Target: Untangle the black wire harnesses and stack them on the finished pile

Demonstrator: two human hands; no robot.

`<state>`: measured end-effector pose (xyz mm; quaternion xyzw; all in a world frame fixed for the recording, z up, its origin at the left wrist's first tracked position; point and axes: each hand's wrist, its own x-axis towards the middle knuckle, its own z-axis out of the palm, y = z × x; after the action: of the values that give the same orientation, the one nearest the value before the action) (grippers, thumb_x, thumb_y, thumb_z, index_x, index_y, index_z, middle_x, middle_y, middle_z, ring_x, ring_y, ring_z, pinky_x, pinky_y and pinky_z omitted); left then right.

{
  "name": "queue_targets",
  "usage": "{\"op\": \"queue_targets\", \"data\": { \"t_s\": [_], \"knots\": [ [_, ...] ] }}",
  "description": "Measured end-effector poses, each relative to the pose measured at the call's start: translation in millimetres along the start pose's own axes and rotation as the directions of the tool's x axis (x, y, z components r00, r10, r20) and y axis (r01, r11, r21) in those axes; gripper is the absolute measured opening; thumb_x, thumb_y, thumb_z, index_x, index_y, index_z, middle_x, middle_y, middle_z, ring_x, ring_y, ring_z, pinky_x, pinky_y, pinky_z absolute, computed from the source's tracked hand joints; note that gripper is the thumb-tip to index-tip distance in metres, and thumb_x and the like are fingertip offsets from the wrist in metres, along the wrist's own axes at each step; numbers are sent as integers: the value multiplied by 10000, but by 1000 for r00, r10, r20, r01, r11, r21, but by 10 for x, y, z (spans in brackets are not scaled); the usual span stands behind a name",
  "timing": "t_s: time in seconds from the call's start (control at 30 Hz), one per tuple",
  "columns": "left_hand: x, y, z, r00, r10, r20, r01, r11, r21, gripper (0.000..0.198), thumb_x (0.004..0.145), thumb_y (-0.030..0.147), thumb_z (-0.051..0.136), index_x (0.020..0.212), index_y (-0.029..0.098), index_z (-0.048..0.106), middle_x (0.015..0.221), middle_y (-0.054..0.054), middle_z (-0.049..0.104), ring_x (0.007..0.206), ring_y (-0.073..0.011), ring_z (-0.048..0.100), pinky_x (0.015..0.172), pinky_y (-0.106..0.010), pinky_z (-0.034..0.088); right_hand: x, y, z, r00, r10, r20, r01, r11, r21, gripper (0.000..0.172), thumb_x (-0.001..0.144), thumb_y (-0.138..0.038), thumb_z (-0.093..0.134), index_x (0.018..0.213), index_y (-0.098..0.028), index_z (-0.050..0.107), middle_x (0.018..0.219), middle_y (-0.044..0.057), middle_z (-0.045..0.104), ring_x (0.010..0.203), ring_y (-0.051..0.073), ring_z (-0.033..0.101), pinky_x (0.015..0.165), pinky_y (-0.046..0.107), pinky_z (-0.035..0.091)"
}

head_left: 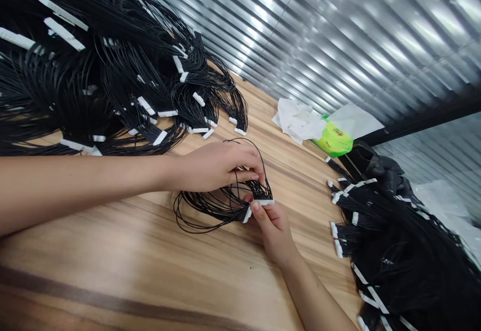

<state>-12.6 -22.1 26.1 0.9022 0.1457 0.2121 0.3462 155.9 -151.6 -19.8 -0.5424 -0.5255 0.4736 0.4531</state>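
A worker's right hand [273,231] pinches a white plastic connector [263,202] between thumb and forefinger at the end of a small black wire harness [210,208] above a wooden workbench [150,266]. The fingers of the left hand [214,167] curl closed over the wires just behind the connector, though they partly hide how firmly the strands are held. A second white connector sits just beside the first, and loops of wire trail loose across the wood.

Much of the batch appears to remain in progress: only this one harness is in hand, while large heaps lie on either side. The left heap of black wires [112,80] spreads across the bench, and the right heap of black wires [398,241] sits beyond the hands, both showing many white connectors. Which heap is finished cannot be told.

Farther off, crumpled white tissue [296,120], a green packet [332,138] and a black plastic bag [376,168] rest near a ribbed metal wall [356,35].
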Motion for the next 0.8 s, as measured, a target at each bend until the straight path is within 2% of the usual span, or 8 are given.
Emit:
{"op": "queue_targets", "data": {
  "t_s": [0.17, 0.23, 0.33, 0.4, 0.47, 0.8],
  "knots": [
    [-18, 49, -79, 994, 82, -69, -61, 964, 260, 163, 934, 302, 512, 951, 254, 667, 994, 38, 655, 877, -100, 603, 664, -220, 359, -6, -3, -6, 1000, 28, 5, -28, 1000, -10, 306, 867, -458, 551, 891, -201, 716, 765, 23, 659, 729, 167, 589, 700, 290, 496],
    [-15, 47, -106, 988, 114, -103, -79, 952, 294, 155, 921, 329, 535, 921, 253, 671, 972, 48, 669, 875, -100, 611, 654, -221, 356, -17, -14, -9, 999, 40, 15, -40, 999, 1, 324, 863, -478, 547, 895, -206, 720, 781, 28, 668, 734, 171, 594, 688, 288, 499],
    [7, 24, -114, 991, 73, -112, -58, 990, 129, 122, 889, 313, 590, 873, 239, 686, 918, 42, 685, 862, -95, 622, 706, -198, 395, -31, -21, -15, 998, 39, 42, -38, 999, -10, 339, 853, -499, 552, 884, -213, 731, 784, 29, 677, 746, 176, 597, 705, 293, 496],
    [25, 4, -97, 995, 37, -91, -38, 999, -14, 102, 868, 288, 620, 867, 224, 699, 891, 27, 690, 839, -92, 626, 731, -186, 417, -36, -15, -20, 998, 38, 51, -36, 999, -35, 360, 852, -510, 545, 893, -208, 736, 788, 35, 682, 751, 182, 597, 720, 304, 490],
    [36, -10, -75, 998, 23, -65, -28, 996, -88, 99, 858, 270, 632, 871, 208, 707, 879, 11, 691, 824, -93, 626, 734, -183, 429, -38, -3, -23, 997, 47, 61, -44, 998, -45, 377, 856, -517, 535, 913, -205, 738, 797, 41, 686, 752, 185, 599, 719, 309, 487],
    [33, -16, -92, 993, 119, 14, -117, 987, -107, 132, 893, 230, 580, 920, 204, 706, 928, -13, 668, 870, -92, 618, 769, -180, 430, -45, 35, -24, 995, 56, 88, -54, 998, -26, 365, 867, -505, 527, 936, -212, 732, 827, 43, 696, 767, 189, 617, 719, 307, 489]
  ]
}}
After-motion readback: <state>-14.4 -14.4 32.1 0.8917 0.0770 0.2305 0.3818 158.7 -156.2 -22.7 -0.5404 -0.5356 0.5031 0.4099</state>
